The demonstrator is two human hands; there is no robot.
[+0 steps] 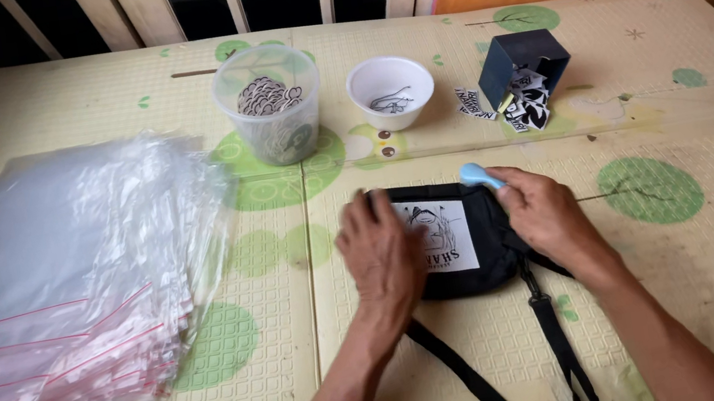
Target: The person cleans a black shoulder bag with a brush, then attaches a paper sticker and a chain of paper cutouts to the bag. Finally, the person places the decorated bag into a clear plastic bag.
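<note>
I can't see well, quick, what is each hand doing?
Left hand: open, flat on the black bag.
Right hand: closed around a light blue tool.

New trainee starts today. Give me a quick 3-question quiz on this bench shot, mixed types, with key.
1. True or false: the left hand lies flat on the black bag.
2. What does the right hand hold? A) scissors B) a light blue tool C) a strap
3. What lies at the far left of the mat?

Key: 1 true. 2 B. 3 a stack of clear zip bags.
</note>
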